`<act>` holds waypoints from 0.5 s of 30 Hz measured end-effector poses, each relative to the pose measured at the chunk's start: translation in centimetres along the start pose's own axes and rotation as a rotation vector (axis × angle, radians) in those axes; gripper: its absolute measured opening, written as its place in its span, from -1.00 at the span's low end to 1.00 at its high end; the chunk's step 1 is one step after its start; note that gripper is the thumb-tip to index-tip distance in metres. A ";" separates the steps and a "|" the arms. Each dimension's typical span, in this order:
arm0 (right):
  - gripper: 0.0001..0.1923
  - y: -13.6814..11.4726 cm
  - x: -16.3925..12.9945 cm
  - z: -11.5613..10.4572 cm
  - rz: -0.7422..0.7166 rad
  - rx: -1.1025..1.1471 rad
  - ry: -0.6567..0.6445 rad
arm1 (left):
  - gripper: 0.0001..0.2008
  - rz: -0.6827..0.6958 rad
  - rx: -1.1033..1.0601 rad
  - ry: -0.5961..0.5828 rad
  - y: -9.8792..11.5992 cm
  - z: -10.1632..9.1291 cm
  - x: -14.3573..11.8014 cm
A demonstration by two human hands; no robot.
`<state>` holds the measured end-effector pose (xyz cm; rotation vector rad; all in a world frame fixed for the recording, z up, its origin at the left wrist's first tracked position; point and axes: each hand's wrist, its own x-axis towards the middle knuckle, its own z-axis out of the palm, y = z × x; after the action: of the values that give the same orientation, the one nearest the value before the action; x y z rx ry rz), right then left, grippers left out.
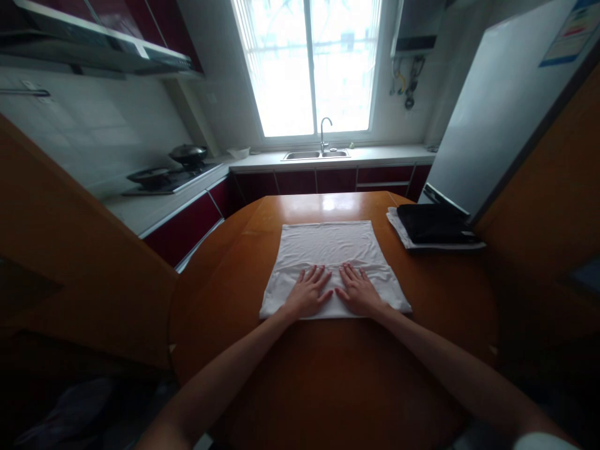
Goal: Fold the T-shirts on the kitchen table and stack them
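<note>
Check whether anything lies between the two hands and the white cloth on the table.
Nothing visible does. The left hand and right hand lie flat, palms down, directly on the white cloth, side by side near its front edge. The folded dark and white stack sits apart, on the table at the right.

A folded dark garment (434, 223) lies on the wooden table (328, 375), sink (315, 154) beyond.
</note>
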<state>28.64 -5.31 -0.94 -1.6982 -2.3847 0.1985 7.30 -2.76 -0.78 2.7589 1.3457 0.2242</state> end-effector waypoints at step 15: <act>-0.44 9.7 -6.5 -3.1 -0.017 0.021 0.277 | -0.41 -0.023 -0.119 0.059 -11.0 -4.0 -10.6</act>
<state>40.36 -8.28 -0.70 -1.5796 -2.1854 -0.0154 -8.37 -4.38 0.72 2.6574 1.3298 0.3741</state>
